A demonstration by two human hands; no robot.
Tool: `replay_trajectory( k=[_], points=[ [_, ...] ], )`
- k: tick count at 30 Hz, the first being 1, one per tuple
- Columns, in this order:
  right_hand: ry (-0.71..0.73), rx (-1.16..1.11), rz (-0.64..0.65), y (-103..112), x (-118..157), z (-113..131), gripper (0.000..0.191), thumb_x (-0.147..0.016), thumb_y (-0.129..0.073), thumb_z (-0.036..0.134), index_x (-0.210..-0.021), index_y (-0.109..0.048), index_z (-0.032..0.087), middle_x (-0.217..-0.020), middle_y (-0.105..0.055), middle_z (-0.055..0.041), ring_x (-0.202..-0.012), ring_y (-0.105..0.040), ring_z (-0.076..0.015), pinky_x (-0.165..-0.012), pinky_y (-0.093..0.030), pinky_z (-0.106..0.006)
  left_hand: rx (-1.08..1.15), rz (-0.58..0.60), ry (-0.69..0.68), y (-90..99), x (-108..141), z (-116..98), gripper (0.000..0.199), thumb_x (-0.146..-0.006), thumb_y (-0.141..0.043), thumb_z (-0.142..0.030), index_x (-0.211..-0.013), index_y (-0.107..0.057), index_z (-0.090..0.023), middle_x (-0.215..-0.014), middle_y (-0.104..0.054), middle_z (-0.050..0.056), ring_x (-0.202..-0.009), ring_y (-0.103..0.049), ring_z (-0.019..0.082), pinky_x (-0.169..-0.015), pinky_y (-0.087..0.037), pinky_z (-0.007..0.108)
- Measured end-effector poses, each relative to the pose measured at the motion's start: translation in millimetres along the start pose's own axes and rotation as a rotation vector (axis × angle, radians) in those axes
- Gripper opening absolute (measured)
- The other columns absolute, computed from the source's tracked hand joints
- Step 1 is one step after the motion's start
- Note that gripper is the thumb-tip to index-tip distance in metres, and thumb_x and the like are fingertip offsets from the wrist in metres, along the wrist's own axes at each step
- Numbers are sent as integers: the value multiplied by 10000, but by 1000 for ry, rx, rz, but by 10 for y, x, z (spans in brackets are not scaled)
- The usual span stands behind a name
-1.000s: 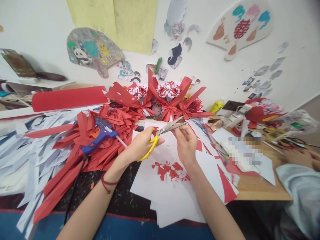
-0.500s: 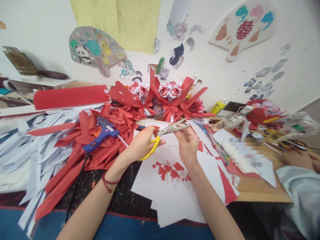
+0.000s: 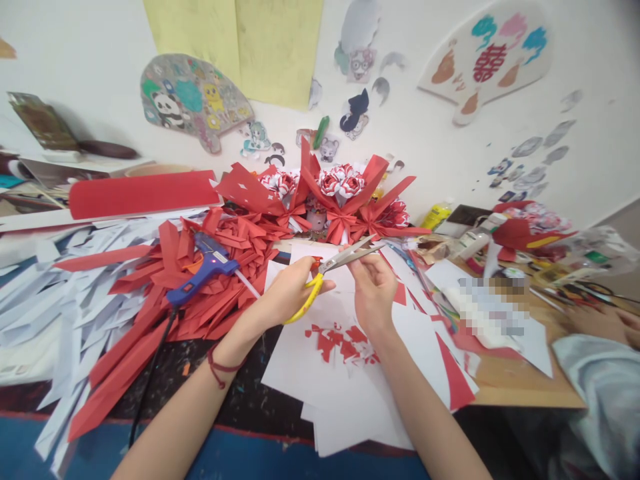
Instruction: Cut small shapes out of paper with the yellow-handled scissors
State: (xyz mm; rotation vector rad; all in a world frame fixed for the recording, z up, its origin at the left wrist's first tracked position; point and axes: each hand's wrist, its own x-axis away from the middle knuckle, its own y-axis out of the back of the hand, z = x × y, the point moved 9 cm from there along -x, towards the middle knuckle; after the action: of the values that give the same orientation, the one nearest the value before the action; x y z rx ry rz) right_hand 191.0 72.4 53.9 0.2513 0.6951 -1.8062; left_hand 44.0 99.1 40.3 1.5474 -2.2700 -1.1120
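Observation:
My left hand (image 3: 290,290) is closed around the yellow handle of a pair of scissors (image 3: 314,297). The metal blades point right, slightly spread. A small red-orange bit shows by my left thumb and fingers; I cannot tell what it is. My right hand (image 3: 374,287) has its fingers bent and pinched together beside the blades; whatever they hold is hidden. Below both hands, red and white paper scraps (image 3: 343,343) lie on white paper sheets (image 3: 300,363).
Left are folded red paper strips (image 3: 220,293), folded white strips (image 3: 55,300) and a blue glue gun (image 3: 203,273) with a black cord. Red-wrapped paper flower bouquets (image 3: 343,183) stand against the wall. At right, another person's sleeve (image 3: 600,380) and hands rest by the wooden table (image 3: 530,390).
My left hand and the scissors have shifted slightly to the right, with the blades tilting up a little. My right hand has barely moved.

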Motion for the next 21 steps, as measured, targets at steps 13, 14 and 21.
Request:
replay_trajectory(
  k=[13, 14, 21],
  points=[
    [-59, -40, -52, -39, 25, -36, 101, -782, -659, 282, -829, -608, 209, -961, -716, -40, -1024, -650, -217, -979, -457, -440, 37, -34, -20, -127, 30, -82, 335, -867, -441, -522, -863, -449, -187, -792, -567, 35, -676, -526, 169, -610, -380, 300],
    [-64, -45, -57, -34, 25, -43, 100, -781, -661, 282, -822, -607, 209, -950, -716, -36, -1019, -651, -216, -978, -456, -438, 40, -44, -21, -141, 34, -85, 337, -870, -436, -523, -869, -452, -186, -798, -574, 39, -688, -535, 174, -618, -387, 304],
    [-66, -111, -79, -7, 26, -69, 85, -766, -678, 248, -795, -609, 207, -875, -703, -9, -979, -654, -197, -976, -446, -422, 34, -71, -30, -197, 47, -134, 325, -891, -399, -514, -879, -431, -190, -822, -587, 52, -719, -562, 192, -645, -408, 320]
  ],
)
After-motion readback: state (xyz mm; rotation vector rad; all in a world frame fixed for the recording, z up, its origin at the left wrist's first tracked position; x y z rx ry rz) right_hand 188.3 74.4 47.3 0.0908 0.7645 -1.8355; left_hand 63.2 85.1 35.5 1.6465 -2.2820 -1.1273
